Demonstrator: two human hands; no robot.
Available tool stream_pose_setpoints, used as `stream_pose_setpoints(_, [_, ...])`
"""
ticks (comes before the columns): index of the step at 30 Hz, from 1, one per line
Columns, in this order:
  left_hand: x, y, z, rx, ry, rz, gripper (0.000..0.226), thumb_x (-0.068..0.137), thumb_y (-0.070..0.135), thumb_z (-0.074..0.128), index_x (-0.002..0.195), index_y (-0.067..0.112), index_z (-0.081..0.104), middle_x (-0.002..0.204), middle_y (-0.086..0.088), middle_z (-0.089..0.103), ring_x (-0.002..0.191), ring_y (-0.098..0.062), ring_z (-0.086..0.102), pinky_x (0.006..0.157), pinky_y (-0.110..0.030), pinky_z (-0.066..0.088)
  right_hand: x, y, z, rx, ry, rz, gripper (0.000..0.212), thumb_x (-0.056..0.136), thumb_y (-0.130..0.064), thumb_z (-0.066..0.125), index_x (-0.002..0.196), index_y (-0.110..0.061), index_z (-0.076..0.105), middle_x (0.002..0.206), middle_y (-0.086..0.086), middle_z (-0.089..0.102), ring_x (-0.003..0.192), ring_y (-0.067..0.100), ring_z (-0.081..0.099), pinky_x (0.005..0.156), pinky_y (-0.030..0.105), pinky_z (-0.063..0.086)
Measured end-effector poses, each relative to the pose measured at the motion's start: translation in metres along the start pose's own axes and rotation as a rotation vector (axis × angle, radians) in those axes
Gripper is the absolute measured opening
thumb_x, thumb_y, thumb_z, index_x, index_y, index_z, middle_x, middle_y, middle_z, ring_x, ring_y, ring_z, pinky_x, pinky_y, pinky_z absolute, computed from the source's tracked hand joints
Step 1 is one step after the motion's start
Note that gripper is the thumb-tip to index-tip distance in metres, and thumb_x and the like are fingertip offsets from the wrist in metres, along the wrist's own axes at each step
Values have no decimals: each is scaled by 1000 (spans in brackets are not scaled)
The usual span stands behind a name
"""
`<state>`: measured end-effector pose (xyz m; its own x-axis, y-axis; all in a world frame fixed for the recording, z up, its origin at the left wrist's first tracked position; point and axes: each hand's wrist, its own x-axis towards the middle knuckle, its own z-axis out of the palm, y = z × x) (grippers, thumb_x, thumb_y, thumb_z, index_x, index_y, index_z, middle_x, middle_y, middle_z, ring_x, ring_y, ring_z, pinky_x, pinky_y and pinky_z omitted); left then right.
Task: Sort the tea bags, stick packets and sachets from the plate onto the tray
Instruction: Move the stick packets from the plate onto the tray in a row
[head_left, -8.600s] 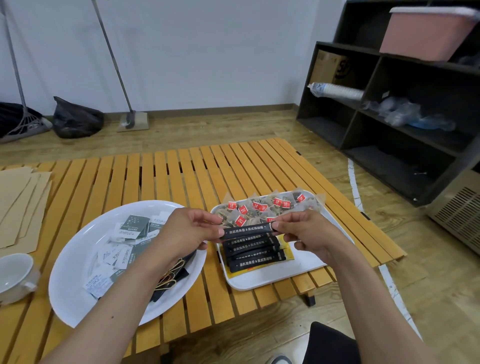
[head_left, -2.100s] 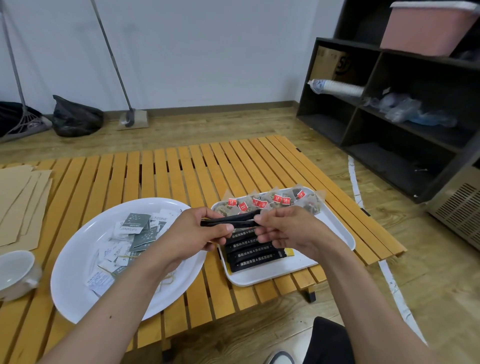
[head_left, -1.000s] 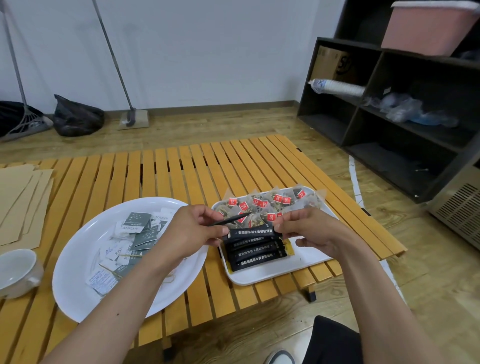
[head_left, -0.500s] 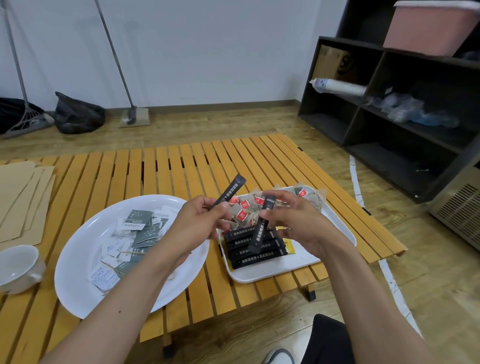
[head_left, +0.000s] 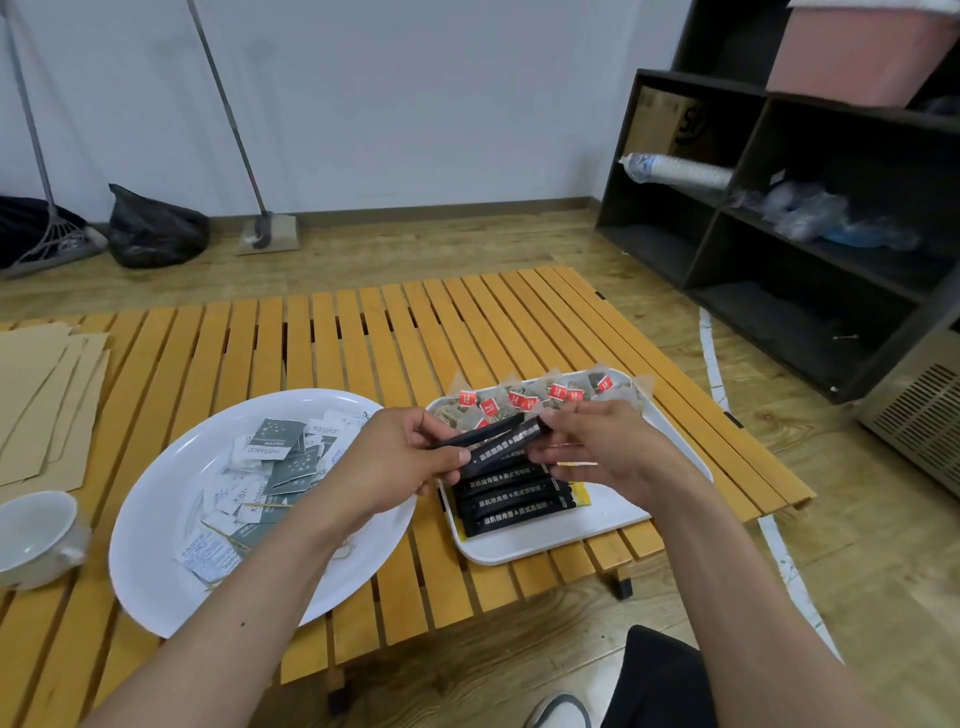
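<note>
At the far left a cup (head_left: 32, 535) sits on the tabletop (head_left: 363, 332) beside brown paper sheets (head_left: 41, 400), both clear of your work.

Next comes the plate (head_left: 156, 571), holding the loose sachets (head_left: 270, 462), white and dark grey, heaped toward its far side. They seem to be the group not yet sorted, so the pile has been left as it lies.

Your left hand (head_left: 384, 467) hangs over the plate's right rim with its fingers (head_left: 441, 457) curled round a thin black stick (head_left: 475, 436), which slants up toward the tray. Holding it there likely keeps it ready as the following piece.

Your right hand (head_left: 608, 452) meets it above the tray's left half, fingertips pinching a second stick (head_left: 506, 447) with its print facing up. You seem to be turning it level and label-up to match the row below, so it can go down parallel.

Beneath both hands the tray (head_left: 613, 525) carries the black sticks (head_left: 511, 499) already laid side by side, print up, over something yellow (head_left: 582, 496) that peeks out at their right end; what it is cannot be told. Along the tray's far edge lie the tea bags (head_left: 540, 397) with red tags, one kind kept to one band.

By that layout, tea bags and most sticks look done and the sachets remain. The risk is nudging the neat row when you lower the next stick.
</note>
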<state>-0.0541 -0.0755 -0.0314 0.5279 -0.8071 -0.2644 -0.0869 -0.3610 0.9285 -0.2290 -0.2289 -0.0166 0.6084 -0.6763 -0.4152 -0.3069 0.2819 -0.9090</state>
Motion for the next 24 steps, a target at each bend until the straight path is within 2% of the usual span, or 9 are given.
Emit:
stream_pose_setpoints(7, [6,-10,-2,123,57,1,18,85,7,80,93,5,64,78,-16,78,63,-20,70,46,-25,44,1,6,-26,-335,71,121,12,86,-15,80,96,-10,79,83,3,76,65,10,63,58,23,45])
stream_pose_setpoints(11, [9,-18,4,221,59,16,19,82,15,83,87,13,64,70,-8,78,65,-18,73,56,-27,45,6,8,-26,-407,104,164,2,88,-12,77,90,-11,77,79,1,75,64,10,61,54,21,40])
stream_pose_setpoints(15, [8,-18,2,281,95,47,19,81,21,84,85,15,67,68,-4,78,71,-20,76,75,-36,56,9,9,-25,-434,128,175,1,89,-11,77,89,-11,77,79,1,75,64,10,61,52,21,38])
stream_pose_setpoints(17, [7,-15,-1,263,109,56,18,82,23,84,84,14,68,70,-4,78,69,-20,75,71,-33,56,9,9,-24,-449,137,177,2,89,-12,77,90,-10,77,80,1,75,64,10,61,52,22,39])
stream_pose_setpoints(21, [2,-5,-2,187,94,32,18,85,28,81,89,13,72,74,-9,78,59,-9,67,49,-17,40,7,8,-24,-470,164,166,10,85,-18,82,91,-12,78,92,7,78,69,13,61,54,23,41])
stream_pose_setpoints(24, [-1,-1,-2,115,51,7,16,85,28,81,91,15,74,82,-14,78,65,-12,64,49,-18,40,5,6,-23,-442,240,24,12,85,-24,82,91,-15,78,89,1,77,72,12,61,58,25,44])
